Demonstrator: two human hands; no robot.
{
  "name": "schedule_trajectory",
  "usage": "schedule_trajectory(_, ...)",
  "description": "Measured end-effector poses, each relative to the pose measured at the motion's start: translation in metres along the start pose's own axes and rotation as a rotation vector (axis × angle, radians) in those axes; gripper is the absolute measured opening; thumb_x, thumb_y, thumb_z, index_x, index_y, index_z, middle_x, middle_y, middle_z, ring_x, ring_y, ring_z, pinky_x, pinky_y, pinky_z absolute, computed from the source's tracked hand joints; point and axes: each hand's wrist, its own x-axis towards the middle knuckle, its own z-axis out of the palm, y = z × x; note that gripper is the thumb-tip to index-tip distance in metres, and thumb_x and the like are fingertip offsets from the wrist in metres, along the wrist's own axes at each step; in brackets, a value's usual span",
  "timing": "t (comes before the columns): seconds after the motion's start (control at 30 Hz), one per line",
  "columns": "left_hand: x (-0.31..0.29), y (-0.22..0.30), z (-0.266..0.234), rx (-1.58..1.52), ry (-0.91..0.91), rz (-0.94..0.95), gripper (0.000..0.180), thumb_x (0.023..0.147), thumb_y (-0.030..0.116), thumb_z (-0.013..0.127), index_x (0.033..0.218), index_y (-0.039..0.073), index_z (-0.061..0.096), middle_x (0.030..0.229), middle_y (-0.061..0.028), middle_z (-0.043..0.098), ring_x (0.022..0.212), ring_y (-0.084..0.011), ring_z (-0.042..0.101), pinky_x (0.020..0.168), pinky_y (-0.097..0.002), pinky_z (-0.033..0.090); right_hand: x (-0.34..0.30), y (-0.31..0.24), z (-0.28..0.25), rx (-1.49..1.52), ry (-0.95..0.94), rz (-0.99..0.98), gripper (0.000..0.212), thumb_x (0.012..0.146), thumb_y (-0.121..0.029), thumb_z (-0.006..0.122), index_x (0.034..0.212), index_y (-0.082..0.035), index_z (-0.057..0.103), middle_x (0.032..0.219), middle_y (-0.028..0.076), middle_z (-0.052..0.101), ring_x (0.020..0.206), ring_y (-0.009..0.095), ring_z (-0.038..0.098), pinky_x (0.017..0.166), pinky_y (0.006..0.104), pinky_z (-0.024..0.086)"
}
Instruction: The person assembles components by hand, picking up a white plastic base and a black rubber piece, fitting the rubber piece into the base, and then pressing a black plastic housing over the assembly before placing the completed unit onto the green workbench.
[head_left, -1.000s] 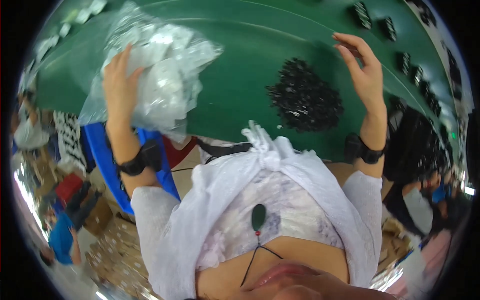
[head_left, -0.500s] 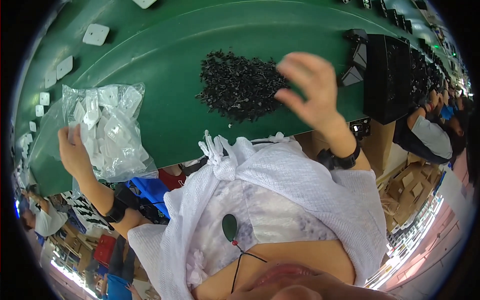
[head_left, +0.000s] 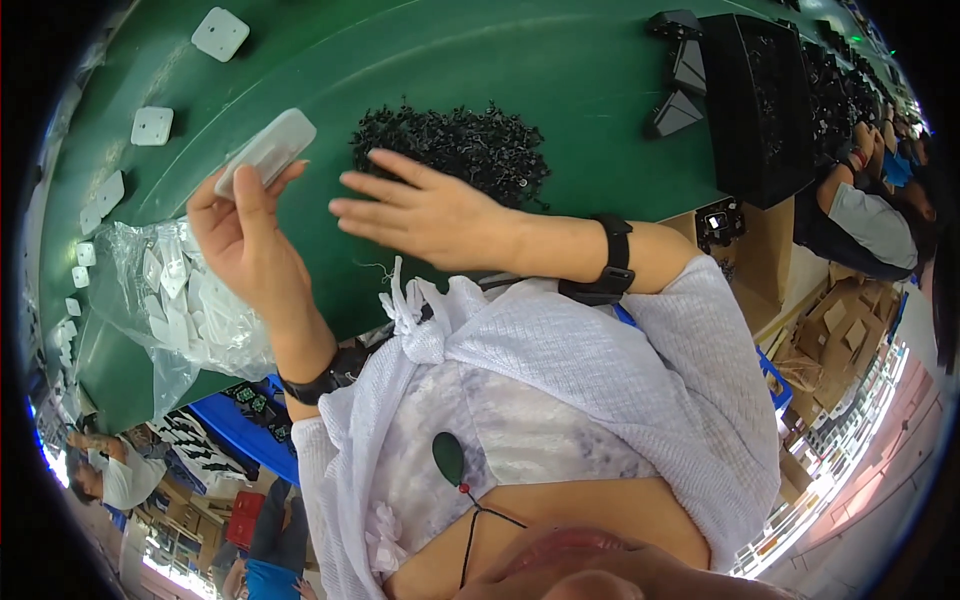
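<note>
In my left hand [head_left: 245, 235] is a white rounded plastic cover [head_left: 275, 150], pinched between thumb and fingers and raised above the green table. My right hand [head_left: 430, 215] reaches across toward it with fingers stretched and nothing in them. Just beyond the right hand lies a pile of small black parts [head_left: 460, 145], partly hidden by that hand. Below and left of my left hand, a clear plastic bag [head_left: 190, 310] lies on the table, full of white plastic pieces.
White square covers [head_left: 220, 35] sit in a line along the left of the green table [head_left: 600, 110]. At the right stands a black box [head_left: 760, 110] beside black angular parts [head_left: 678, 112]. A blue bin [head_left: 240, 435] is below the table edge. Other people work at both sides.
My left hand has left the bag and come up and rightward, now with a white plastic cover in it. My right hand has swung left past the black pile.
</note>
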Motion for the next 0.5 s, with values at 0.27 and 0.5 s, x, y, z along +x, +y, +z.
schedule_trajectory(0.27,0.002,-0.037,-0.006,-0.150,0.025,-0.141,0.013,0.094,0.008,0.055,0.099,0.000,0.045,0.094,-0.0147,0.060,0.080,-0.0261,0.065,0.071,-0.0388,0.057,-0.014,0.024,-0.020,-0.030,0.156,0.183,0.037,0.079,-0.020,0.065,0.114,-0.007,0.063,0.132,0.004,0.054,0.128,0.025,0.045,0.109,0.0454,0.032)
schedule_trajectory(0.5,0.003,-0.032,0.013,-0.263,0.010,-0.176,0.015,0.097,0.013,0.051,0.100,-0.001,0.045,0.099,-0.0145,0.058,0.084,-0.0275,0.065,0.073,-0.0414,0.057,-0.016,0.029,-0.036,-0.118,0.196,0.160,0.016,0.074,-0.018,0.067,0.086,-0.008,0.064,0.111,0.007,0.062,0.106,0.023,0.056,0.097,0.0405,0.041)
